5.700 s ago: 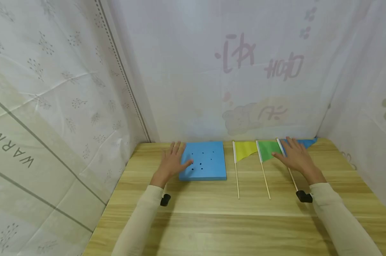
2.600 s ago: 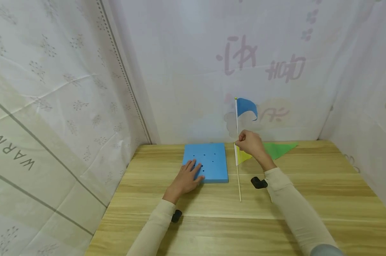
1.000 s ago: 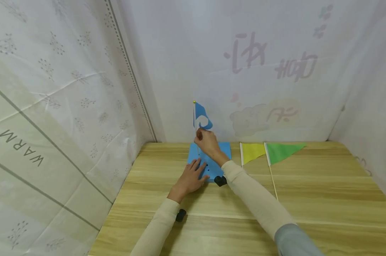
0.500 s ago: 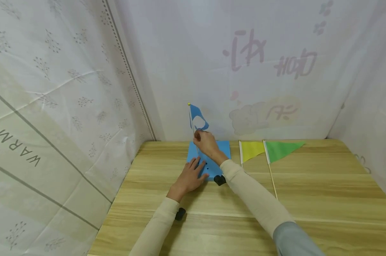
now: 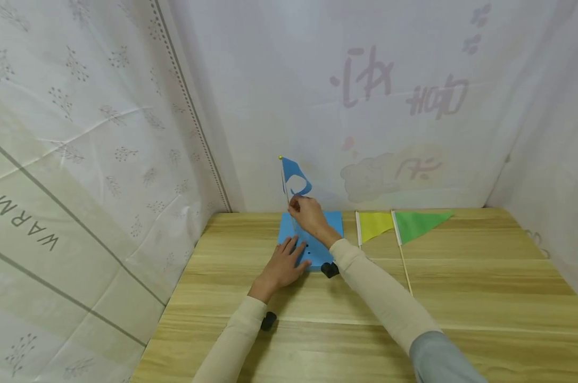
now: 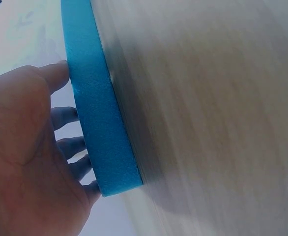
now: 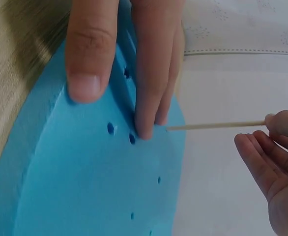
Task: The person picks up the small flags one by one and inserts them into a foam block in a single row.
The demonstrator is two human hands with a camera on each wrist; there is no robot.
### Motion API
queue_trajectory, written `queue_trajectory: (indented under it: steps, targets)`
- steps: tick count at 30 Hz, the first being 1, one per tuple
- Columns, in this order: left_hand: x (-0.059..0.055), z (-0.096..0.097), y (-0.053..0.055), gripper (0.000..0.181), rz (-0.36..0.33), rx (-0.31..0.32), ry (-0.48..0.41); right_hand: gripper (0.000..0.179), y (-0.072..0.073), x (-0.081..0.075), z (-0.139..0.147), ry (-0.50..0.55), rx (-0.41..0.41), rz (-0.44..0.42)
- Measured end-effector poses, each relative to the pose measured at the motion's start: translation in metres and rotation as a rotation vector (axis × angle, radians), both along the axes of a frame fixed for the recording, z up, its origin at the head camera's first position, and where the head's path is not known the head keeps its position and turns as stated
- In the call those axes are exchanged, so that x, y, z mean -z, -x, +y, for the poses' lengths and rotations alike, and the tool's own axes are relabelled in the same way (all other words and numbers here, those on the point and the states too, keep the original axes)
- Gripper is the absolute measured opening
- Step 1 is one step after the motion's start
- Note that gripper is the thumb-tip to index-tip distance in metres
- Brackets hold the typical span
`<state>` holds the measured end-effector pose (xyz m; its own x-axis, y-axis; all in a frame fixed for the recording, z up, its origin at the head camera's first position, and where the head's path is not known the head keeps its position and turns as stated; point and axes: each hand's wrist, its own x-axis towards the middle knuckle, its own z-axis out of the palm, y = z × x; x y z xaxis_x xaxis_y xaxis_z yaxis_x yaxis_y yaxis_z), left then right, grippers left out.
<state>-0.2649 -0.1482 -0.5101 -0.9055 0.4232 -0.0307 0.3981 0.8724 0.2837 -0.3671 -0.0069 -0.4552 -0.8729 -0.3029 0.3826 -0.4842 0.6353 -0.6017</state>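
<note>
A blue pennant flag [image 5: 296, 173] on a thin wooden stick stands over the blue foam block [image 5: 334, 222], its top leaning slightly left. My right hand [image 5: 312, 217] pinches the stick between thumb and fingers. In the right wrist view the stick [image 7: 217, 125] meets the block's face near my left fingertips; whether its tip sits in a hole I cannot tell. My left hand [image 5: 281, 266] lies on the block's front left part, fingers spread and straight. Several small dark holes [image 7: 110, 128] dot the block. The left wrist view shows the block's side wall [image 6: 95, 113] beside my thumb.
To the right of the block, a yellow flag [image 5: 374, 226] and a green flag [image 5: 420, 226] lie flat on the wooden table [image 5: 485, 298]. My right forearm covers part of the yellow flag's stick. A printed curtain [image 5: 250, 106] hangs behind the table and on both sides.
My right hand picked up the blue flag from the far right and brought it left, upright, over the block. My left hand settled on the block. Lately the flag's top has tipped slightly left.
</note>
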Motion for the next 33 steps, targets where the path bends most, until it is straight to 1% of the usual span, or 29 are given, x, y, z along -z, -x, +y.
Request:
queue_trajectory:
  steps: [6, 10, 14, 21, 25, 30, 33]
  targets:
    - [-0.001, 0.0, 0.0, 0.065, -0.006, -0.002, -0.012, 0.012, 0.001, -0.005, 0.017, -0.028, 0.026, 0.019]
    - [-0.001, 0.0, 0.0, 0.064, 0.003, 0.003, -0.022, 0.012, -0.001, -0.009, 0.036, -0.06, 0.045, 0.015]
    - [-0.001, 0.001, -0.001, 0.064, -0.001, 0.004, -0.029, 0.012, -0.007, -0.009, 0.066, -0.074, 0.051, 0.01]
    - [0.001, 0.001, -0.001, 0.065, -0.008, -0.003, -0.029, 0.01, -0.022, 0.003, 0.132, -0.064, 0.098, -0.03]
    - [0.005, 0.0, 0.001, 0.065, -0.004, 0.001, -0.031, 0.012, -0.033, 0.014, 0.175, -0.081, 0.134, -0.064]
    - [0.009, -0.001, 0.003, 0.066, 0.0, 0.011, -0.041, 0.019, -0.049, 0.027, 0.224, -0.139, 0.183, -0.197]
    - [0.008, -0.001, 0.003, 0.066, -0.003, 0.009, -0.058, 0.02, -0.06, 0.031, 0.247, -0.19, 0.207, -0.248]
